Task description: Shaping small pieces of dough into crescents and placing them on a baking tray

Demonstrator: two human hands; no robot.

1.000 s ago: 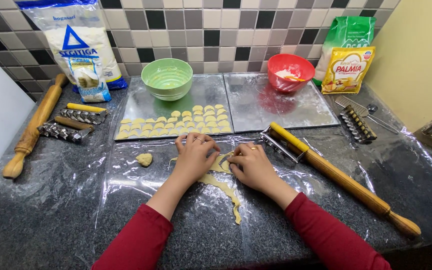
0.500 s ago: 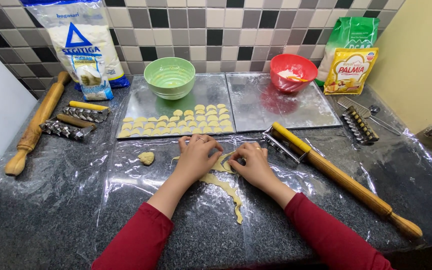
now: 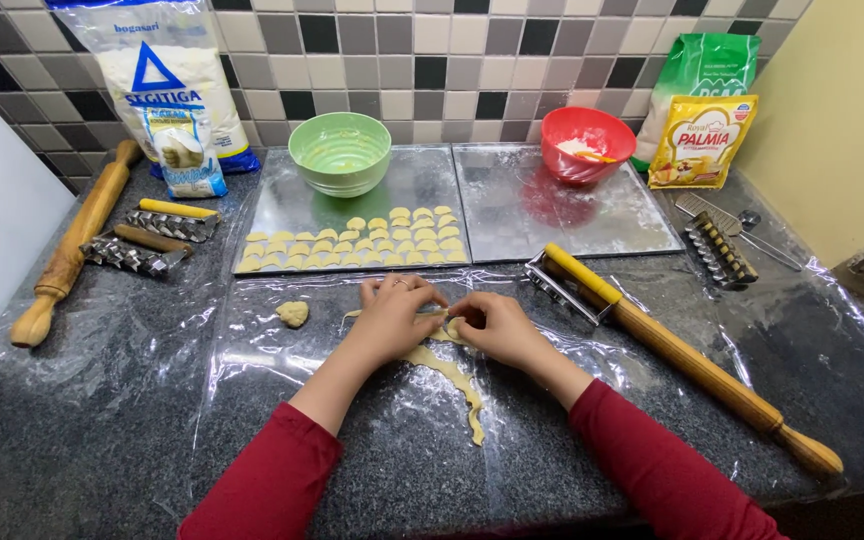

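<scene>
Two metal baking trays (image 3: 562, 215) lie side by side behind the clear plastic sheet (image 3: 372, 430); the left tray (image 3: 282, 205) holds three rows of small dough pieces (image 3: 352, 245). Two wooden rolling pins (image 3: 697, 365) flank the sheet. On the sheet, the left hand (image 3: 392, 315) and right hand (image 3: 487, 325) pinch the dough strip (image 3: 452, 380), fingertips together. One dough lump (image 3: 292, 313) sits left of the hands.

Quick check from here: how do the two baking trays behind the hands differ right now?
The left tray carries rows of small cut dough pieces across its front half, with the green bowl at its back edge. The right tray holds no dough pieces; only the red bowl stands at its back edge. Both are flat, shiny metal sheets lying side by side against the tiled wall, just beyond the left hand and right hand.
</scene>
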